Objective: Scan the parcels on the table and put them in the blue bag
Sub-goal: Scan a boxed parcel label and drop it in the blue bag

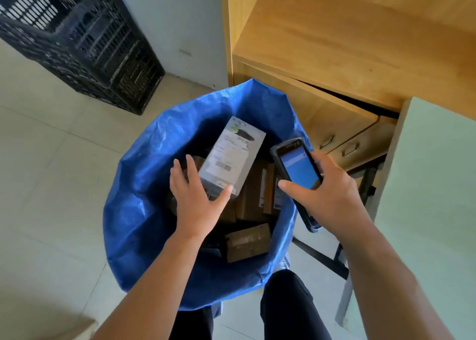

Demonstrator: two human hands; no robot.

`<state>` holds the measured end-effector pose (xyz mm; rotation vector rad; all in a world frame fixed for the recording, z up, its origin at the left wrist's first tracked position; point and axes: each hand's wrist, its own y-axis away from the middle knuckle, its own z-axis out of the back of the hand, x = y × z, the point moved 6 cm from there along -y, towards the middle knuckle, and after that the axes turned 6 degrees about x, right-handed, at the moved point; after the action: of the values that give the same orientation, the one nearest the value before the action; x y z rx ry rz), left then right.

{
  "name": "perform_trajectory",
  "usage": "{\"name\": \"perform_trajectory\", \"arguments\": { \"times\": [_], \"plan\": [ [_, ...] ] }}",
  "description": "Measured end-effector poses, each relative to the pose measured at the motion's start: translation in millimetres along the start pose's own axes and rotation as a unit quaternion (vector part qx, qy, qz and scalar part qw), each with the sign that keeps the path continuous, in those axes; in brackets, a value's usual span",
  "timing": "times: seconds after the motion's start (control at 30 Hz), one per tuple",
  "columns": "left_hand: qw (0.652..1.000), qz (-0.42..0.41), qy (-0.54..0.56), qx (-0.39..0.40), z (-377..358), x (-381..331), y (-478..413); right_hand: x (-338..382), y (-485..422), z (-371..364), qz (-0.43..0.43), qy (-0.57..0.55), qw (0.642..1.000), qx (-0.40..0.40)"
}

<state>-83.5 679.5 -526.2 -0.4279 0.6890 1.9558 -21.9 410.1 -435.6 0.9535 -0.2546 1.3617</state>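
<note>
My left hand is spread flat, with the fingers straight along the left side of a grey parcel and the thumb tip touching its near end. I cannot tell whether I bear its weight or only touch it. The parcel is tilted with its white label facing up. It sits inside the mouth of the blue bag, above the brown parcels lying at the bottom.

My right hand grips a handheld scanner, fingers curled round its far edge and thumb across the lower part of its lit blue screen. The scanner hangs over the bag's right rim.

The bag stands open on the pale tiled floor, just in front of my dark trouser legs. At the right is the pale green table. Behind the bag is a wooden cabinet with drawers. Black plastic crates are stacked at the far left by the wall.
</note>
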Motion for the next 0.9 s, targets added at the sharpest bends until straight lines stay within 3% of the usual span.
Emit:
{"name": "perform_trajectory", "arguments": {
  "times": [0.27, 0.53, 0.7, 0.9],
  "plan": [
    [0.998, -0.03, -0.054, -0.008, 24.3, -3.4, 12.1, 1.7, 17.8, -2.4, -0.009, 0.007, 1.0, 0.006],
    [0.994, -0.028, -0.095, 0.036, 115.8, -55.5, 46.4, 68.5, 74.5, 45.9, -0.022, 0.01, 1.0, 0.0],
    [0.99, -0.093, -0.103, 0.015, 197.8, -96.8, 62.2, 130.7, 125.7, 93.3, -0.023, 0.032, 0.999, -0.029],
    [0.973, -0.178, -0.138, 0.045, 247.9, -154.2, 84.6, 184.5, 189.8, 121.6, -0.019, 0.071, 0.992, -0.105]
  ]
}}
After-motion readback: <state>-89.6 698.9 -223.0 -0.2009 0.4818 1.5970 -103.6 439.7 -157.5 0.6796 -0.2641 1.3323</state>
